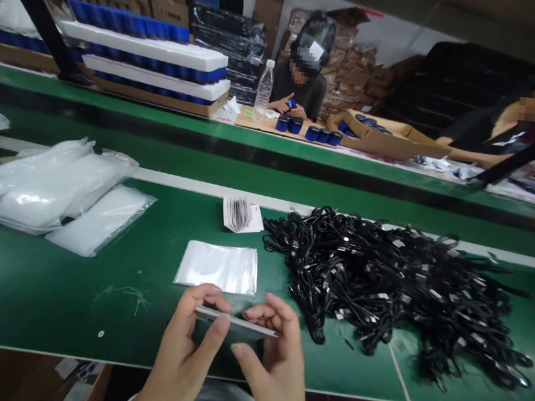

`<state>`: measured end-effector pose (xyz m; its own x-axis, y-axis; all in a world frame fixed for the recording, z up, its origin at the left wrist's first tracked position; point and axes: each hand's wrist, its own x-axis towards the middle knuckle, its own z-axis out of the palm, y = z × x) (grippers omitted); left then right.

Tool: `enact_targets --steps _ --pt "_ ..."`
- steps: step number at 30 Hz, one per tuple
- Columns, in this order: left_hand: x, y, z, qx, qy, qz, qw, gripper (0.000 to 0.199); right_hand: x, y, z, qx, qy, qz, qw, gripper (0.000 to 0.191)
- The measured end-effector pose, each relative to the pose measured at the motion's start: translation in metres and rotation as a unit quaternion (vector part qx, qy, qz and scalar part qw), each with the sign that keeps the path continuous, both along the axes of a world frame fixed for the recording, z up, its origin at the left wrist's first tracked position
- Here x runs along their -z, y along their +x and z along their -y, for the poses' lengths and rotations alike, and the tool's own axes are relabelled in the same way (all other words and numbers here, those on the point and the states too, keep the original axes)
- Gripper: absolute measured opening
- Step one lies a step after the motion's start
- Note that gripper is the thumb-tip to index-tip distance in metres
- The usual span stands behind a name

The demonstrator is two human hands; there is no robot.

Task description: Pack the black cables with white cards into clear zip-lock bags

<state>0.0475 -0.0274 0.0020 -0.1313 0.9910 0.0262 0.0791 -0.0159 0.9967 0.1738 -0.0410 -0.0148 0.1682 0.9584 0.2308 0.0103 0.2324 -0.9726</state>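
Note:
In front of me, near the table's front edge, both hands hold a thin flat stack of clear plastic bags (239,324), seen almost edge-on. My left hand (190,338) pinches its left end, thumb on the near side and fingers behind. My right hand (276,352) curls round the right end, its thumb lower and a little apart from the edge. Just beyond lies another stack of clear plastic bags (217,267), flat on the green table (49,305). Behind that, a bundle of small folded paper slips (239,215) rests on the tabletop.
A large heap of black cables (383,281) covers the right side. Several filled plastic packs (55,186) lie at left. Across a green divider, a co-worker (307,84) handles a small blue-and-black item beside a plastic bottle (263,93). Foam trays (145,47) stand stacked at the far left.

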Motion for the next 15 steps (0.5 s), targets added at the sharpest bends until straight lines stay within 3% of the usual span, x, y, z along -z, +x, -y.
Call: enact_targets --steps 4,11,15 --pt "-0.003 0.0 -0.004 0.009 -0.03 -0.049 0.998 0.02 0.005 -0.004 0.003 -0.017 0.022 -0.019 0.999 0.05" --pt "-0.002 -0.005 -0.007 0.02 -0.056 -0.059 0.996 0.024 0.012 0.008 0.008 -0.048 -0.06 0.037 0.996 0.032" --pt "-0.007 0.004 -0.002 0.005 -0.042 -0.031 0.999 0.026 0.016 0.007 0.013 -0.064 -0.061 0.037 0.995 0.032"
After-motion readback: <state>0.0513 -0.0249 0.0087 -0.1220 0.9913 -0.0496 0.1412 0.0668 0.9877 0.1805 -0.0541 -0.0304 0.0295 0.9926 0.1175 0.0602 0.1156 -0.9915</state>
